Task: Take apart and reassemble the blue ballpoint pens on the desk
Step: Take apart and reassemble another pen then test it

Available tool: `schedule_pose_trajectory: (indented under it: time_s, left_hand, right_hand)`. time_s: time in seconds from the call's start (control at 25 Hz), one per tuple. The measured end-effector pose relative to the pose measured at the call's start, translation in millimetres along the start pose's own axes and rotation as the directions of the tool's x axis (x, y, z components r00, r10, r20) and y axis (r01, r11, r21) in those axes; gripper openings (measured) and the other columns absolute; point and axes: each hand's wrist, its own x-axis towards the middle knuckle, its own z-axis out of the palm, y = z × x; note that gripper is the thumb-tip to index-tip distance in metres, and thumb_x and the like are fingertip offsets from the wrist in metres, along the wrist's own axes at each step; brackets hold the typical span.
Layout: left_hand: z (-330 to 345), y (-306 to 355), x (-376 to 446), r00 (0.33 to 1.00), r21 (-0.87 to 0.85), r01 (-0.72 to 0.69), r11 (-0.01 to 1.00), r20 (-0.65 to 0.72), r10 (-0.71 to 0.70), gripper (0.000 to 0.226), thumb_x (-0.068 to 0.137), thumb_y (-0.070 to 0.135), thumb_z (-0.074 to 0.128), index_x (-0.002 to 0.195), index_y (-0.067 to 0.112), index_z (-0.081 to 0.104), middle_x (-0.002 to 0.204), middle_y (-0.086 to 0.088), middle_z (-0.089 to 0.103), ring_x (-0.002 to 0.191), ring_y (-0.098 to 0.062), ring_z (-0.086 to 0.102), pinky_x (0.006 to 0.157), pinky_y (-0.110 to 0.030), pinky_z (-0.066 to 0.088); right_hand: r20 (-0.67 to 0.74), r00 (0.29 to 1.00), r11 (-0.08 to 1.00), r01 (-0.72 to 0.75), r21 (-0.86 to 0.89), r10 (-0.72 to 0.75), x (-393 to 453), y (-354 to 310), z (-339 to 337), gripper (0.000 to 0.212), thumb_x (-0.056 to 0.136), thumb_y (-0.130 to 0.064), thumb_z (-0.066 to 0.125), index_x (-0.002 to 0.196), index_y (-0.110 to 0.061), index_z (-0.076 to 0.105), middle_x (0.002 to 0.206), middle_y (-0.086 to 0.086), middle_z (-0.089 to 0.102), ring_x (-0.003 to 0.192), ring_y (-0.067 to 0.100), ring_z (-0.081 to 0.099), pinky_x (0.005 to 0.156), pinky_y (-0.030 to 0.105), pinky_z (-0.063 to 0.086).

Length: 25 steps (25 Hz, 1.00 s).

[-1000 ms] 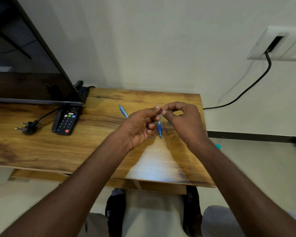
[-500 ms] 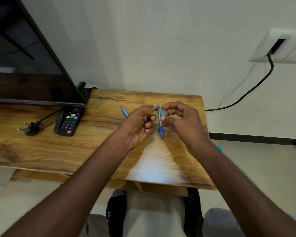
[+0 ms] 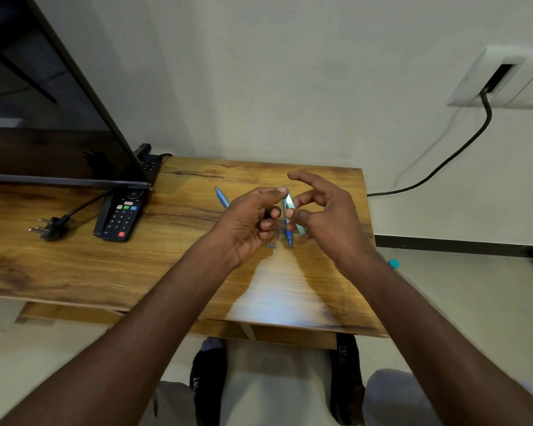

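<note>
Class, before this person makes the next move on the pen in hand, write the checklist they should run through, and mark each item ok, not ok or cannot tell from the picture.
1. Pen part held: the left hand pinches the top of the pale blue barrel with thumb and forefinger. Ok.
2. Right hand has a grip: its thumb touches the barrel, forefinger lifted clear. Cannot tell.
3. Loose small piece accounted for: lying on the desk below the left hand. Ok.
4. Blue pen below the hands: held or lying on the desk? Cannot tell.
5. Second pen out of the way: on the desk behind the left hand. Ok.
</note>
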Motion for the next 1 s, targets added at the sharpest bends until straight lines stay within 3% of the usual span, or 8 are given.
schedule_pose_trajectory:
  time_s: [0.32, 0.56, 0.8, 0.92, 1.0]
  left_hand:
    - [0.7, 1.6, -2.4, 1.000, 0.066, -0.016, 0.998, 0.005, 0.015, 0.012, 0.098, 0.025, 0.073, 0.100, 0.017, 0.065, 0.065, 0.002, 0.054, 0.048, -0.007, 0.035, 0.045, -0.021, 0.026]
    - [1.5, 1.9, -1.8, 0.997, -0.021, 0.057, 0.998, 0.054, -0.055, 0.026, 0.102, 0.032, 0.065, 0.117, 0.010, 0.066, 0.064, 0.001, 0.052, 0.045, -0.007, 0.034, 0.044, -0.021, 0.027]
    - [2.2, 4.0, -5.0, 0.996, -0.006, 0.085, 0.996, 0.043, -0.085, 0.023, 0.102, 0.031, 0.064, 0.110, 0.011, 0.067, 0.066, 0.000, 0.052, 0.047, -0.007, 0.035, 0.045, -0.021, 0.028]
    - [2.4, 5.3, -5.4, 0.995, -0.025, 0.094, 0.995, 0.041, -0.093, 0.020, 0.104, 0.028, 0.061, 0.107, 0.010, 0.067, 0.067, 0.000, 0.053, 0.047, -0.007, 0.036, 0.045, -0.021, 0.028]
    - [2.2, 6.0, -5.9, 0.995, -0.041, 0.094, 0.995, 0.040, -0.092, 0.017, 0.104, 0.022, 0.056, 0.107, 0.009, 0.067, 0.068, -0.001, 0.054, 0.048, -0.008, 0.038, 0.045, -0.021, 0.029]
  right_hand:
    - [0.068, 0.992, 0.987, -0.114, 0.113, 0.107, -3.2, -6.3, -2.9, 0.044, 0.090, 0.004, 0.077, 0.124, -0.023, 0.074, 0.097, 0.010, 0.074, 0.069, 0.023, 0.078, 0.051, 0.026, 0.055]
    - [0.098, 0.987, 0.981, -0.139, 0.136, 0.127, -3.5, -4.5, -2.6, 0.043, 0.092, 0.002, 0.076, 0.124, -0.027, 0.075, 0.099, 0.007, 0.075, 0.070, 0.024, 0.079, 0.055, 0.030, 0.059]
    - [0.017, 0.982, 0.976, -0.187, 0.111, 0.186, -1.3, -3.7, -3.6, 0.036, 0.089, 0.002, 0.079, 0.118, -0.019, 0.076, 0.094, 0.009, 0.074, 0.068, 0.030, 0.079, 0.049, 0.029, 0.056]
    - [-0.013, 0.981, 0.981, -0.194, 0.022, 0.195, -0.4, -3.7, -5.4, 0.034, 0.088, 0.001, 0.081, 0.115, -0.020, 0.076, 0.095, 0.010, 0.075, 0.066, 0.026, 0.079, 0.048, 0.030, 0.056]
    - [-0.016, 0.985, 0.973, -0.175, -0.148, 0.174, 0.8, -0.6, -8.4, 0.034, 0.085, -0.006, 0.085, 0.112, -0.025, 0.077, 0.093, 0.006, 0.075, 0.071, 0.023, 0.079, 0.057, 0.037, 0.062]
